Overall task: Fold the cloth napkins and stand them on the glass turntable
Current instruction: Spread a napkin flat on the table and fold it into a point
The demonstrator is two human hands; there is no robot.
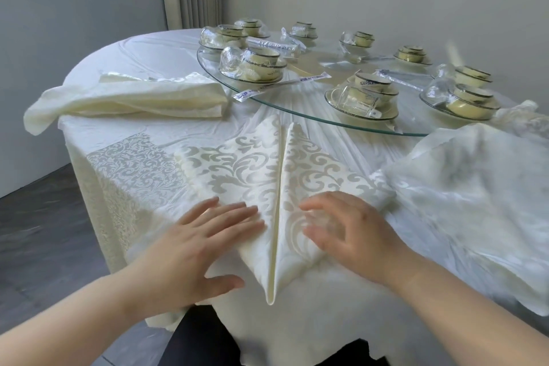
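- Grey floor and a pale wall lie at the far left, and beside them stands a round table (142, 47) under a cream cloth. The job looks to be in its early part, since no folded napkin stands anywhere yet.
- On the table's left side rests a loose stack of cream napkins (127, 98), one end drooping over the edge. These seem still to be folded.
- The left hand (205, 235) lies flat with fingers straight and together. It presses the left flap of the middle napkin and grips nothing.
- The patterned napkin (267, 175) lies on the near edge of the table, between the hands. Its two flaps meet at a centre crease and taper to a point facing the person, so it is part-folded and not yet shaped to stand.
- The right hand (350, 229) is blurred. Its fingers are spread and lightly bent, resting on the right flap. They appear relaxed rather than pinching.
- Beyond the napkin sits the glass turntable (297, 98). It carries wrapped bowl sets (255, 64) and holds no napkins.
- At the far right a crumpled heap of cloth (475, 202) waits, probably more napkins.
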